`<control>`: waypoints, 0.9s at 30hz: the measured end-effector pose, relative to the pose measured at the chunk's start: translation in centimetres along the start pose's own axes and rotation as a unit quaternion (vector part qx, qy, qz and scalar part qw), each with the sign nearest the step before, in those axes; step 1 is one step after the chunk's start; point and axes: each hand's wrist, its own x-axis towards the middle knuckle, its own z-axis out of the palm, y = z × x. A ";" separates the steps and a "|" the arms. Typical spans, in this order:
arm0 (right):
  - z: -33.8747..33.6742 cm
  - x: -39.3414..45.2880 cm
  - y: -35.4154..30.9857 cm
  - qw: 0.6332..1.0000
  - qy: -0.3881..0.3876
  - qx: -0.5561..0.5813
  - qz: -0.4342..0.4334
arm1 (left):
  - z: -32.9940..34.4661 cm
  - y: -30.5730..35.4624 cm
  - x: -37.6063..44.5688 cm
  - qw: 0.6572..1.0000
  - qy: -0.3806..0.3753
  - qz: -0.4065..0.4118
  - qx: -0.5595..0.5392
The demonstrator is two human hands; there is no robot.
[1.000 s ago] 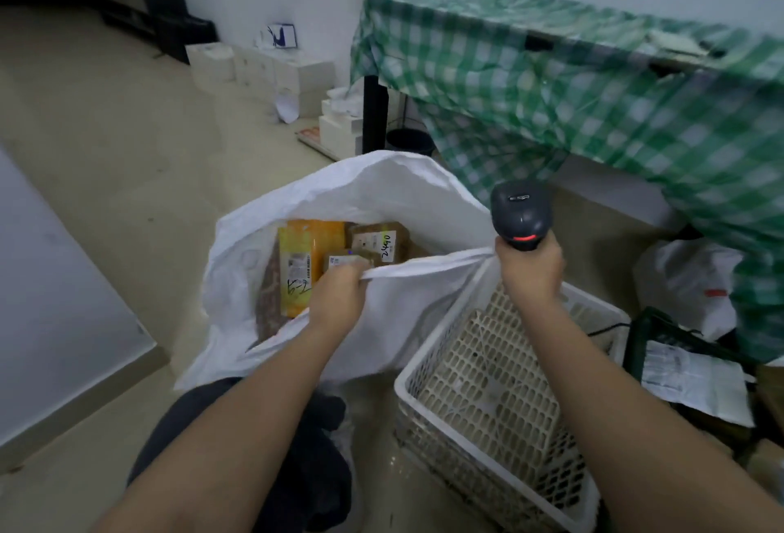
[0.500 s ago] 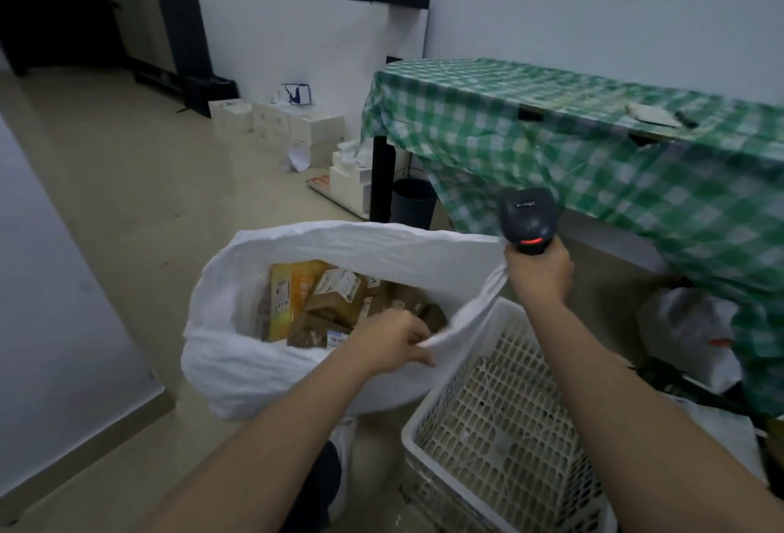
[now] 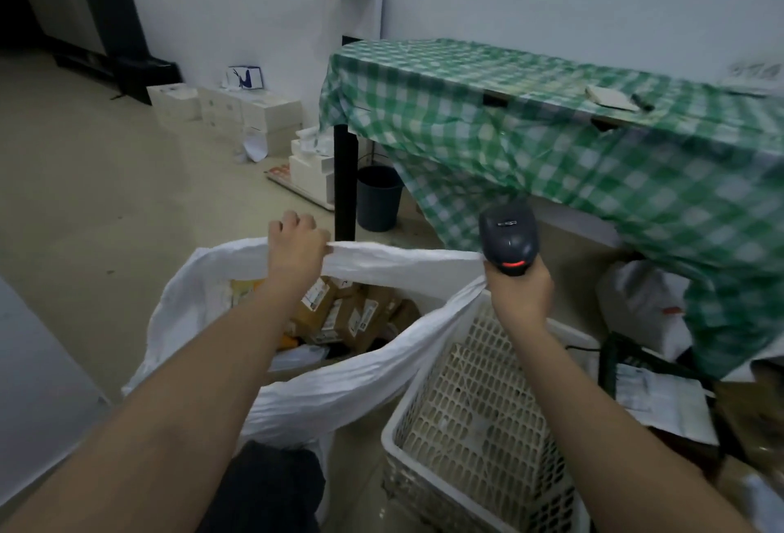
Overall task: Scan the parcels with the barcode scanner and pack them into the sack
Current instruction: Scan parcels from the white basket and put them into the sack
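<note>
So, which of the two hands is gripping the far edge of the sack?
The left hand: it grips the far rim of the white sack. The right hand holds the barcode scanner at the sack's right corner.

The left hand (image 3: 297, 250) is gripping the sack (image 3: 360, 388) rim; the right hand (image 3: 519, 295) is holding the barcode scanner (image 3: 508, 242), perhaps pinching the rim too.
</note>
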 end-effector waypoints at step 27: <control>-0.6 6.2 -2.1 0.996 0.001 -0.089 -0.003 | -4.4 1.7 10.5 0.975 0.082 -0.007 -0.206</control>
